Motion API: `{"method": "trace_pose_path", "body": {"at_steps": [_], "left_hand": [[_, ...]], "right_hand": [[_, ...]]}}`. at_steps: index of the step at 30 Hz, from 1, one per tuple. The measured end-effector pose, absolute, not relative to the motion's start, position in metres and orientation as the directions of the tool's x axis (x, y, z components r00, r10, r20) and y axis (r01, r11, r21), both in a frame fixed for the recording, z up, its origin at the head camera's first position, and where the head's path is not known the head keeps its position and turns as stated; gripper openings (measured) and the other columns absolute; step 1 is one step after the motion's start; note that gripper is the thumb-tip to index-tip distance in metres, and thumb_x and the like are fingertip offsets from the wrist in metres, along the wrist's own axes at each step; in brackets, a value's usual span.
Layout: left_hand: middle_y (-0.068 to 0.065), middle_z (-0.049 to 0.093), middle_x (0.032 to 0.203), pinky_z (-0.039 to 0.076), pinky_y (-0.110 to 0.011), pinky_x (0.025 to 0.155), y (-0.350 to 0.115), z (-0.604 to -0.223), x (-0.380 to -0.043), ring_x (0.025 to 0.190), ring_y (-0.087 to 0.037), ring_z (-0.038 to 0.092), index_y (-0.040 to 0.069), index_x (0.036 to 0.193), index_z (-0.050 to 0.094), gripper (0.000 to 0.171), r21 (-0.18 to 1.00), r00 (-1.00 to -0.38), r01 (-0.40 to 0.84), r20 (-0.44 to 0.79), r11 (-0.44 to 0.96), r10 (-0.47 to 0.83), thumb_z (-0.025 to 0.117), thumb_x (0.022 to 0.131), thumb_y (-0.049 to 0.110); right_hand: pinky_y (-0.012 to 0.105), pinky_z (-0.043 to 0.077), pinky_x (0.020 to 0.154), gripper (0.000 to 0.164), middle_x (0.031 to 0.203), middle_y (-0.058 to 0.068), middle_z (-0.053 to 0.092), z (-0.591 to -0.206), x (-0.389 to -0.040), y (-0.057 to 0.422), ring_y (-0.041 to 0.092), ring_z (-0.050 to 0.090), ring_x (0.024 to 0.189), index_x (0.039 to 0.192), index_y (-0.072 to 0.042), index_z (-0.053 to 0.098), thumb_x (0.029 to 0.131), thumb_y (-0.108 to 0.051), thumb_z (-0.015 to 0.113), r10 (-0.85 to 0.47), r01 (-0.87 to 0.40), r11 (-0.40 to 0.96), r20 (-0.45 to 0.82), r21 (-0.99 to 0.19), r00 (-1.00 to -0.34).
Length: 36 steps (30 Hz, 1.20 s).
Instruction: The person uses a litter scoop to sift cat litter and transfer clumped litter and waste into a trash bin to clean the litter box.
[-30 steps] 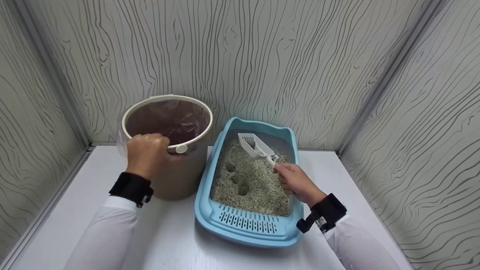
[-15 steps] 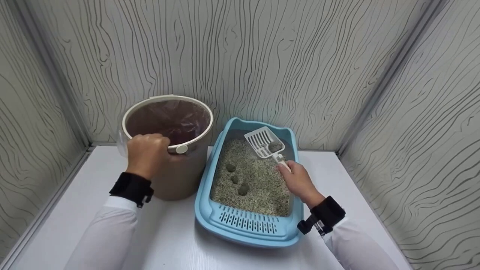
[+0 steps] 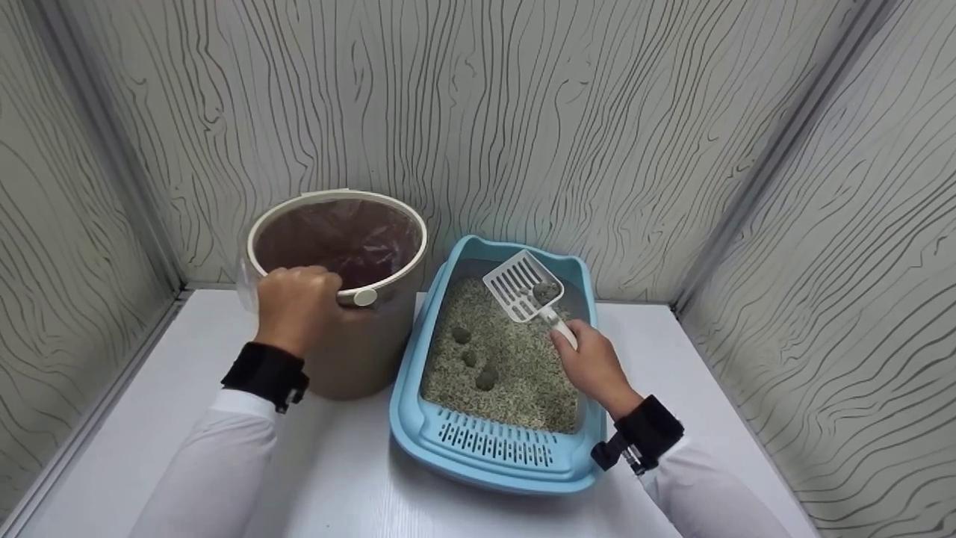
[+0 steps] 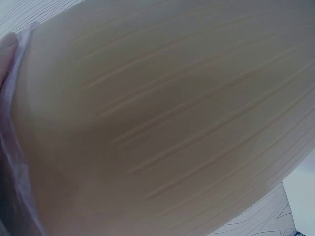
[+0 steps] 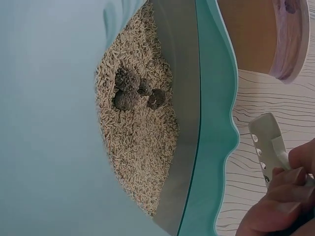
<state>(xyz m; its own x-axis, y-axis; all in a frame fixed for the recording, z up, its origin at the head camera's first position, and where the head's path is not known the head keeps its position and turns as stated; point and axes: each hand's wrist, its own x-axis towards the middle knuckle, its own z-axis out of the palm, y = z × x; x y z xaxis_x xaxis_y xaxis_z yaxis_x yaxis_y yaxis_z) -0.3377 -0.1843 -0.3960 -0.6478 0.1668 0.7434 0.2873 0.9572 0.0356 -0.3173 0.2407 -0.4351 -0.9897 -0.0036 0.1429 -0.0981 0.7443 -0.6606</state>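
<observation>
My left hand (image 3: 297, 308) grips the near rim of a tall brown bin (image 3: 351, 362), over its clear plastic liner. The bin's ribbed wall (image 4: 197, 123) fills most of the left wrist view. In my right hand (image 3: 597, 368) is the handle of a white slotted litter scoop (image 3: 511, 282), raised over the far end of a blue litter box (image 3: 493, 478). One dark round clump (image 3: 547, 292) and a few small bits lie on the scoop. Several more dark clumps (image 5: 125, 88) sit together on the pale pellet litter (image 5: 140, 142) in the right wrist view.
Bin and litter box stand side by side on a white tabletop (image 3: 328, 478). Wood-grain panels (image 3: 493, 134) close in the back and both sides. A slotted ledge (image 3: 493, 442) forms the near end of the box.
The scoop has turned from tilted on its side to nearly flat, face up, with its clump now beside the handle end. My left hand keeps its hold on the bin rim.
</observation>
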Motion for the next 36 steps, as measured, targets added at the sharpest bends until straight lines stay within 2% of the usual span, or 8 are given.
{"method": "trace_pose_path", "body": {"at_steps": [5, 9, 14, 17, 22, 27, 32, 36], "left_hand": [[-0.006, 0.061, 0.056, 0.041, -0.048, 0.051, -0.185, -0.396, -0.338, 0.053, -0.036, 0.06, 0.012, 0.057, 0.062, 0.065, 0.014, -0.62, 0.297, 0.763, 0.955, 0.182, 0.091, 0.056, 0.07], [-0.006, 0.06, 0.055, 0.042, -0.048, 0.051, -0.186, -0.397, -0.34, 0.052, -0.035, 0.061, 0.011, 0.056, 0.062, 0.067, 0.009, -0.616, 0.297, 0.765, 0.955, 0.185, 0.09, 0.055, 0.072], [-0.006, 0.061, 0.056, 0.043, -0.048, 0.053, -0.186, -0.397, -0.34, 0.053, -0.035, 0.061, 0.011, 0.057, 0.062, 0.067, 0.006, -0.61, 0.299, 0.77, 0.954, 0.186, 0.09, 0.055, 0.071], [-0.007, 0.063, 0.058, 0.043, -0.049, 0.053, -0.186, -0.398, -0.341, 0.054, -0.036, 0.062, 0.011, 0.056, 0.061, 0.067, -0.005, -0.598, 0.3, 0.778, 0.954, 0.192, 0.09, 0.056, 0.071], [-0.004, 0.056, 0.053, 0.039, -0.046, 0.051, -0.184, -0.398, -0.341, 0.049, -0.033, 0.055, 0.014, 0.052, 0.055, 0.072, 0.018, -0.626, 0.289, 0.76, 0.957, 0.175, 0.086, 0.056, 0.078], [-0.002, 0.053, 0.051, 0.037, -0.043, 0.049, -0.183, -0.397, -0.34, 0.047, -0.031, 0.051, 0.015, 0.05, 0.051, 0.075, 0.021, -0.641, 0.276, 0.748, 0.961, 0.168, 0.084, 0.057, 0.082], [-0.002, 0.052, 0.05, 0.036, -0.043, 0.049, -0.183, -0.397, -0.34, 0.046, -0.031, 0.05, 0.015, 0.049, 0.05, 0.074, 0.023, -0.631, 0.282, 0.758, 0.959, 0.168, 0.085, 0.055, 0.081], [-0.004, 0.057, 0.052, 0.039, -0.045, 0.05, -0.183, -0.398, -0.341, 0.049, -0.033, 0.055, 0.014, 0.051, 0.055, 0.072, 0.015, -0.609, 0.29, 0.774, 0.957, 0.172, 0.087, 0.054, 0.078]], "right_hand": [[0.034, 0.039, 0.073, 0.027, 0.08, 0.002, 0.051, -0.435, -0.319, 0.241, 0.015, 0.046, 0.069, 0.115, -0.006, 0.064, 0.11, -0.03, 0.052, -0.018, -0.085, 0.71, 0.103, -0.699, -0.994], [0.031, 0.036, 0.067, 0.026, 0.07, -0.002, 0.04, -0.435, -0.321, 0.242, 0.013, 0.037, 0.062, 0.106, -0.005, 0.065, 0.11, -0.028, 0.052, -0.047, -0.087, 0.649, 0.074, -0.755, -0.996], [0.029, 0.034, 0.061, 0.026, 0.067, -0.004, 0.037, -0.433, -0.324, 0.243, 0.012, 0.034, 0.059, 0.105, -0.005, 0.069, 0.109, -0.026, 0.054, -0.064, -0.076, 0.605, 0.047, -0.792, -0.997], [0.027, 0.031, 0.055, 0.027, 0.064, -0.005, 0.035, -0.431, -0.324, 0.243, 0.011, 0.03, 0.055, 0.097, -0.007, 0.067, 0.109, -0.027, 0.054, -0.074, -0.073, 0.6, 0.036, -0.797, -0.997], [0.027, 0.029, 0.053, 0.031, 0.061, -0.006, 0.033, -0.418, -0.325, 0.242, 0.01, 0.027, 0.051, 0.085, -0.011, 0.061, 0.108, -0.029, 0.055, -0.091, -0.092, 0.606, 0.046, -0.79, -0.995], [0.027, 0.029, 0.053, 0.035, 0.06, -0.006, 0.033, -0.397, -0.327, 0.238, 0.01, 0.028, 0.051, 0.079, -0.013, 0.055, 0.108, -0.032, 0.055, -0.104, -0.115, 0.61, 0.065, -0.784, -0.992], [0.027, 0.03, 0.052, 0.033, 0.062, -0.006, 0.036, -0.375, -0.33, 0.228, 0.01, 0.031, 0.051, 0.088, -0.009, 0.064, 0.108, -0.034, 0.055, -0.123, -0.146, 0.594, 0.09, -0.791, -0.988], [0.026, 0.03, 0.051, 0.031, 0.062, -0.007, 0.037, -0.358, -0.333, 0.219, 0.009, 0.031, 0.051, 0.099, -0.008, 0.069, 0.108, -0.033, 0.054, -0.16, -0.186, 0.574, 0.113, -0.798, -0.981]]}}
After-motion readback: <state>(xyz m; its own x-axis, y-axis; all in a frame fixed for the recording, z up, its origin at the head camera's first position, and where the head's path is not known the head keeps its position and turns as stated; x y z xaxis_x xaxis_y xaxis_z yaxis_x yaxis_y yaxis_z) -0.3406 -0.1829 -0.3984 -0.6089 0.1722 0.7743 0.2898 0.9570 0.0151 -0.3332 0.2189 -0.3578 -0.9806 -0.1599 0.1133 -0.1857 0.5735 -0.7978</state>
